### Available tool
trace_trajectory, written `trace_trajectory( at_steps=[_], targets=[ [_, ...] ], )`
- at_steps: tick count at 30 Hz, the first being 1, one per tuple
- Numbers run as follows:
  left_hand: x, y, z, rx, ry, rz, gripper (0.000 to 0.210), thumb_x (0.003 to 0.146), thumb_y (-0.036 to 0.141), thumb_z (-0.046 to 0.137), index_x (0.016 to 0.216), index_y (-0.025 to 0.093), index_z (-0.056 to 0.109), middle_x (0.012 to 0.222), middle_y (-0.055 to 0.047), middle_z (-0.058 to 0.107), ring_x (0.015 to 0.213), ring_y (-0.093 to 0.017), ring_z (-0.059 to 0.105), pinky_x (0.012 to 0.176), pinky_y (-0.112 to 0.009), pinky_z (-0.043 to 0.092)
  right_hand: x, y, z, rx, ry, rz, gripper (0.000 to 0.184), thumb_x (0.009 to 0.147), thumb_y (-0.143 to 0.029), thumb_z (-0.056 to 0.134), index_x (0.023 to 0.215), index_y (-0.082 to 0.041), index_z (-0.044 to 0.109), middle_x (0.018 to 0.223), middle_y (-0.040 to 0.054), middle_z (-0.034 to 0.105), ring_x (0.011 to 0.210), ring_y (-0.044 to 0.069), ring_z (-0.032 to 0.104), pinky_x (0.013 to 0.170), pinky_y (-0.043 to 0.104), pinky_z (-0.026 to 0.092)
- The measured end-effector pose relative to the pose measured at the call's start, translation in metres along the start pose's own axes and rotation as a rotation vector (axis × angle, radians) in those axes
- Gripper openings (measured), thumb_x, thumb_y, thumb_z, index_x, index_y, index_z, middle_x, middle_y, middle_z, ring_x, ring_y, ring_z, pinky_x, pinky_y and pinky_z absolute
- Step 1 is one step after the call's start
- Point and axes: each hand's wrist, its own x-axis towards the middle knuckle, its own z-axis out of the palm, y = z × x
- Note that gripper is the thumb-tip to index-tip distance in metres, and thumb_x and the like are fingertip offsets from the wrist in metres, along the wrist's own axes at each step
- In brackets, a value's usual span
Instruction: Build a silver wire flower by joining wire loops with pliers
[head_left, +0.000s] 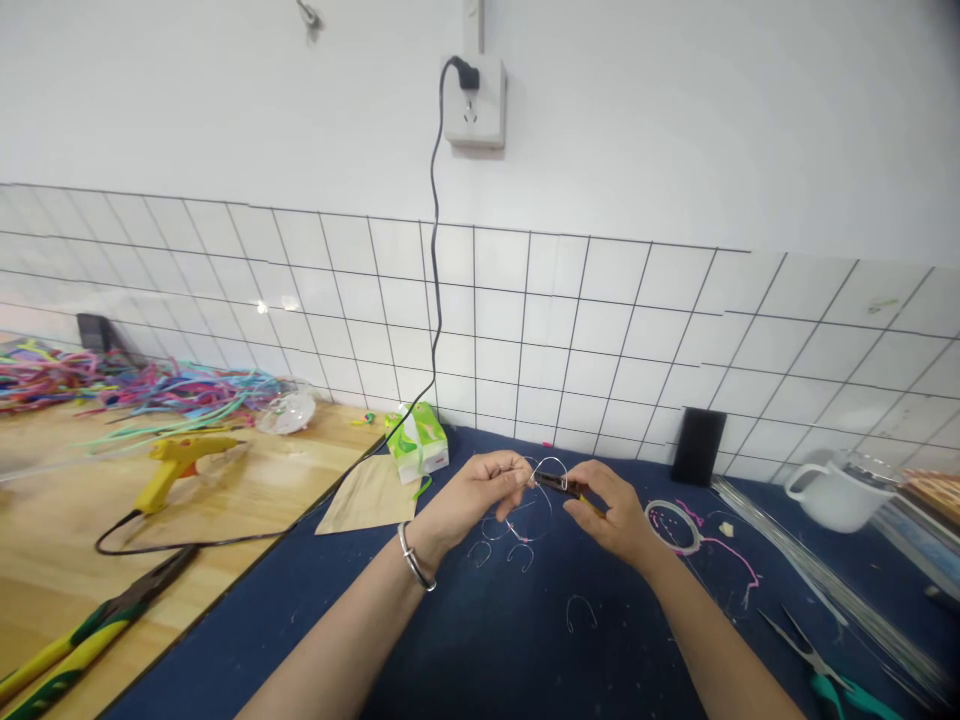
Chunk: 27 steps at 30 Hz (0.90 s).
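Observation:
My left hand (499,485), with a silver bangle on its wrist, pinches one end of a thin bent wire (553,461). In my right hand (611,508) is a pair of pliers (555,482) with dark jaws, pointing left and touching the wire close to my left fingertips. The wire arches in a loop above the jaws. Below both hands, curved wire pieces (520,556) lie on the dark blue mat (480,650). Another bent wire (581,612) rests nearer to me. My fingers hide most of the pliers' handles.
Left, a yellow glue gun (174,468), large pliers (112,615) and colourful pipe cleaners (165,385) lie on wood. A tissue pack (417,442) stands behind. Right are a clear ring with pink beads (673,527), straight wires (810,565), green-handled pliers (817,665) and a white mug (840,497).

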Motion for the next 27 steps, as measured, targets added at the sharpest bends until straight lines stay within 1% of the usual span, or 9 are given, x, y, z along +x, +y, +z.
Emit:
trace_trajectory(
  at_steps=[4, 10, 13, 18, 24, 27],
  targets=[
    [0.001, -0.006, -0.002, -0.006, -0.029, -0.007, 0.026, 0.081, 0.04, 0.052, 0.075, 0.014, 0.055, 0.051, 0.004, 0.047, 0.041, -0.005, 0.035, 0.048, -0.021, 0.027, 0.0, 0.001, 0.0, 0.012, -0.025, -0.009, 0.022, 0.081, -0.029, 0.054, 0.101, -0.02, 0.056, 0.089, 0.0063, 0.058, 0.081, 0.016, 0.054, 0.073, 0.031, 0.048],
    [0.002, -0.011, -0.005, 0.005, -0.039, -0.04, 0.026, 0.081, 0.039, 0.054, 0.074, 0.013, 0.055, 0.05, 0.004, 0.046, 0.04, -0.005, 0.035, 0.046, -0.02, 0.026, 0.0, 0.004, 0.0, -0.015, -0.046, -0.03, 0.02, 0.08, -0.028, 0.056, 0.098, -0.019, 0.057, 0.089, 0.0062, 0.058, 0.083, 0.016, 0.054, 0.076, 0.032, 0.047],
    [0.002, -0.011, -0.006, 0.043, -0.049, -0.063, 0.027, 0.08, 0.04, 0.054, 0.075, 0.014, 0.055, 0.051, 0.004, 0.047, 0.041, -0.005, 0.037, 0.045, -0.02, 0.027, -0.001, 0.006, 0.001, -0.036, -0.049, -0.042, 0.019, 0.08, -0.029, 0.056, 0.097, -0.02, 0.057, 0.086, 0.0057, 0.058, 0.079, 0.016, 0.054, 0.073, 0.031, 0.047],
    [0.002, -0.011, -0.005, 0.094, -0.032, -0.049, 0.027, 0.081, 0.04, 0.052, 0.075, 0.014, 0.055, 0.052, 0.003, 0.049, 0.041, -0.006, 0.037, 0.046, -0.02, 0.028, -0.002, 0.009, 0.001, -0.082, -0.049, -0.045, 0.019, 0.08, -0.032, 0.056, 0.094, -0.02, 0.058, 0.082, 0.0047, 0.057, 0.074, 0.015, 0.053, 0.069, 0.029, 0.047],
    [0.003, -0.014, -0.006, 0.078, -0.056, -0.051, 0.024, 0.081, 0.037, 0.053, 0.075, 0.014, 0.055, 0.055, 0.002, 0.051, 0.043, -0.006, 0.04, 0.045, -0.019, 0.028, -0.003, 0.009, 0.002, -0.121, -0.064, -0.069, 0.017, 0.08, -0.031, 0.056, 0.092, -0.02, 0.058, 0.082, 0.005, 0.056, 0.076, 0.015, 0.052, 0.07, 0.029, 0.045],
    [0.004, -0.016, -0.005, 0.06, -0.048, -0.043, 0.024, 0.081, 0.037, 0.053, 0.073, 0.014, 0.054, 0.055, 0.002, 0.051, 0.042, -0.006, 0.041, 0.045, -0.019, 0.028, -0.004, 0.011, 0.004, -0.109, -0.054, -0.067, 0.017, 0.081, -0.031, 0.055, 0.093, -0.019, 0.057, 0.078, 0.0037, 0.056, 0.072, 0.014, 0.051, 0.066, 0.027, 0.045]
  ],
)
